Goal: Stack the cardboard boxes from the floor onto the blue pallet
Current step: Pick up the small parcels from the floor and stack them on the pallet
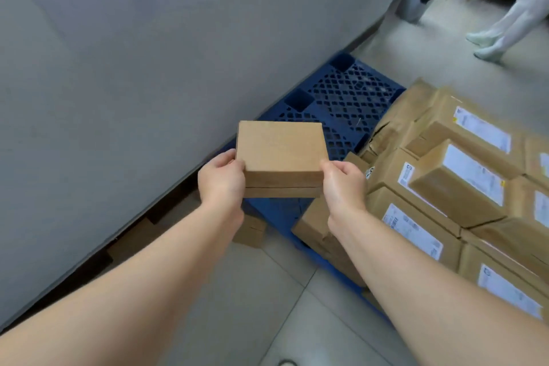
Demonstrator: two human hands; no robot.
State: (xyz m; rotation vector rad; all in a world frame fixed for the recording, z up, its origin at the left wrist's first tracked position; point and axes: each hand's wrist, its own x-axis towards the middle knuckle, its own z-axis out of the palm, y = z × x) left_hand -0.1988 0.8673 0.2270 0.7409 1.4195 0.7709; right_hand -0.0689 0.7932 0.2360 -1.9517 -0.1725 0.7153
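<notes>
Carry step, mid-air. Left hand (221, 180) and right hand (344, 186) hold a flat cardboard box (280, 147), fingers (236, 164) clamped round its side edges, and there may be a thinner box underneath it. It hangs over the blue pallet (350, 98), at the bare wall-side edge. Next move, likely: lower it flat onto the bare grid beside the labelled boxes (463, 178). A small box (251, 233) on the floor by the pallet's near corner is not yet stacked.

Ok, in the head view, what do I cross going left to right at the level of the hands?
Grey wall panel → left hand → flat cardboard box gripped by both hands → right hand → stack of labelled cardboard boxes on the blue pallet.
</notes>
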